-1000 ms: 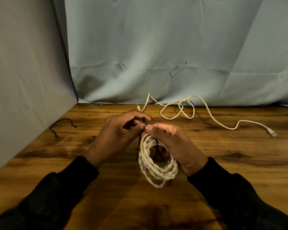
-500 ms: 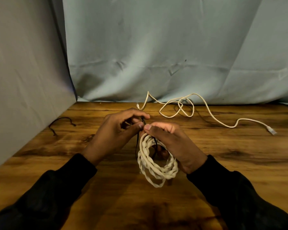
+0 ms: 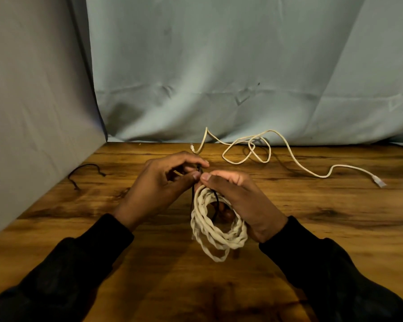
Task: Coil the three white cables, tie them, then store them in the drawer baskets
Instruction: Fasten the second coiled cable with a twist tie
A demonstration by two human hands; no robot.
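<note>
In the head view, the right hand [image 3: 240, 203] grips the top of a coiled white braided cable [image 3: 215, 231], its fingers [image 3: 233, 178] curled round the bundle so the coil hangs below the palm, just above or on the brown wooden table [image 3: 335, 240]; contact cannot be told. The left hand [image 3: 163, 182] sits just beside it, thumb and forefinger pinching a thin black tie [image 3: 199, 169] at the top of the coil, and the tie's dark strands run down through the coil's open middle. Compared with 1.0 s and 0.5 s ago, little has shifted: both hands hold the same grips, the coil hangs at the same place, and only the fingertips have closed in a touch at the pinch point. That suggests the tying of this cable is mid-way, with the knot or twist being worked and not yet finished. Behind the hands, near the grey cloth backdrop [image 3: 219, 66], a second loose white cable [image 3: 293, 159] lies uncoiled across the table, looped at its middle, its plug end [image 3: 379, 182] well apart to the right. A spare black tie [image 3: 84, 170] lies on the table at the left, by the backdrop. Only 2 white cables show; a third, and the drawer baskets, are out of sight.
</note>
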